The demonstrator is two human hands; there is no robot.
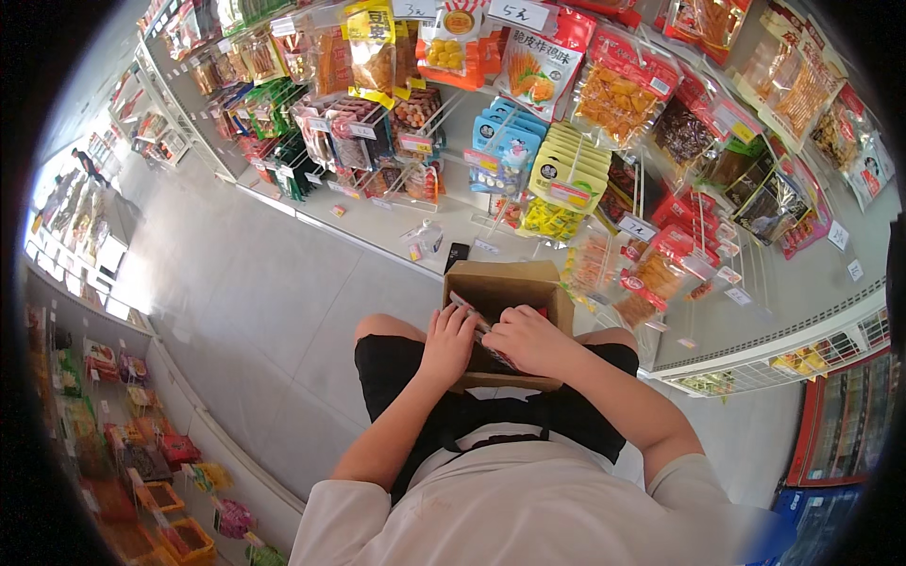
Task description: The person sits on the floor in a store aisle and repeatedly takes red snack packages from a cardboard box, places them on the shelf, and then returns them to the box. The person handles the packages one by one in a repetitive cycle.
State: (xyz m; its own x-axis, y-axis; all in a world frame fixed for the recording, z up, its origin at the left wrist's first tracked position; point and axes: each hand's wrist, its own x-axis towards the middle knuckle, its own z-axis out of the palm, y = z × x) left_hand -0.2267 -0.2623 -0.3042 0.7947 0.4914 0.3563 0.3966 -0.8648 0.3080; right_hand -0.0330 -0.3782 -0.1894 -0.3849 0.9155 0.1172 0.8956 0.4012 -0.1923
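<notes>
An open cardboard box [506,271] stands between my knees, against the shelf front. Over its opening I hold a flat, dark snack packet [464,303], tilted and partly covered by my fingers. My left hand [450,341] grips the packet's left side. The fingers of my right hand [529,341] are closed on its other side, lower down and nearer me. Something red [543,312] shows inside the box behind my right hand; the rest of the contents is hidden.
Hanging snack bags [626,92] and blue packets [506,145] crowd the display before me on wire hooks. A black phone [456,255] and a small clear bottle [429,236] lie on the bottom shelf [333,219]. Another shelf [212,431] runs along the left. A person [88,166] is far off.
</notes>
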